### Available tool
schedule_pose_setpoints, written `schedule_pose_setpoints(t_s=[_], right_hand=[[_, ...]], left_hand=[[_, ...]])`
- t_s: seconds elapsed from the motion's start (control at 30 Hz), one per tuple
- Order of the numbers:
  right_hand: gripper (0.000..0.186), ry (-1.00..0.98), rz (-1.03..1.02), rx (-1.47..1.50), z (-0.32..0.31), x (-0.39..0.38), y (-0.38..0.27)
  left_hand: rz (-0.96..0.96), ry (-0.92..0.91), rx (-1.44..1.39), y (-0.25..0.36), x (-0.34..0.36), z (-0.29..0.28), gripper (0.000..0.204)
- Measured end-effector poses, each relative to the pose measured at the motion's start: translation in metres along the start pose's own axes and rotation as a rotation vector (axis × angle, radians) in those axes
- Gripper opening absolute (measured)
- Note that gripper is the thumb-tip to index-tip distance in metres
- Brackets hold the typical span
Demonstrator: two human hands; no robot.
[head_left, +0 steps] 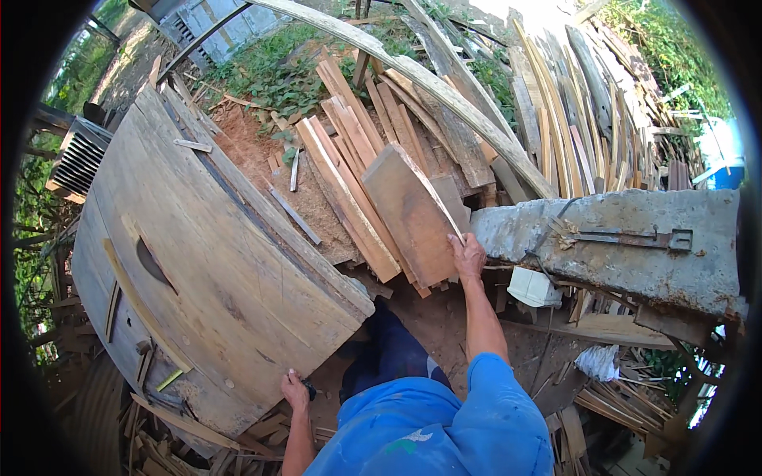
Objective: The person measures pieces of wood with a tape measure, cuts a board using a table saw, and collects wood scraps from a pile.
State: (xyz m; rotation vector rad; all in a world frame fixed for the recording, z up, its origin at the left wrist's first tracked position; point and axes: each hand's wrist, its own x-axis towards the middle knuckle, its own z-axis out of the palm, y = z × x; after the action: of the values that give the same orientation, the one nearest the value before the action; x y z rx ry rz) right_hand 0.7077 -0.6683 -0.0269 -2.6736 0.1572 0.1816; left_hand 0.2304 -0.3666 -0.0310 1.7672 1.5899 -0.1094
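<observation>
A flat brown wooden board (409,218) is pinched, not yet released, by the fingers of the right hand (470,258) over long reddish planks (349,198); at the weathered wooden counter (238,270), the left hand's (294,390) finger state cannot be told.

The right arm reaches forward from a blue short sleeve (502,408), its bare right forearm (482,317) running almost straight up the view; the right hand (468,255) is at the far end, back of the hand showing, fingers curled in a grip and the wrist nearly in line with the forearm; the left forearm (299,446) rises from the lower edge, shorter in view; the left hand (295,389) sits lower and nearer the body, fingers bent, its exact hold too small to tell.
</observation>
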Motion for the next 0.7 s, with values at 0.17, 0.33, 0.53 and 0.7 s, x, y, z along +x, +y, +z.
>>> schedule_pose_setpoints(t_s=[0.17, 0.33, 0.53, 0.7], right_hand=[[0.035, 0.068, -0.282, 0.117, -0.055, -0.042, -0.006], [0.03, -0.05, -0.697, 0.137, -0.108, -0.062, -0.082], [0.034, -0.164, -1.219, 0.138, -0.075, -0.097, -0.157], [0.037, -0.458, -1.472, 0.132, -0.029, -0.122, -0.223]], left_hand=[[-0.021, -0.079, -0.153, -0.008, 0.001, -0.01, 0.042], [-0.066, -0.184, -0.33, 0.001, -0.011, -0.035, 0.039], [-0.156, -0.321, -0.669, 0.035, -0.057, -0.069, 0.027], [-0.09, -0.353, -0.881, 0.049, -0.107, -0.101, 0.02]])
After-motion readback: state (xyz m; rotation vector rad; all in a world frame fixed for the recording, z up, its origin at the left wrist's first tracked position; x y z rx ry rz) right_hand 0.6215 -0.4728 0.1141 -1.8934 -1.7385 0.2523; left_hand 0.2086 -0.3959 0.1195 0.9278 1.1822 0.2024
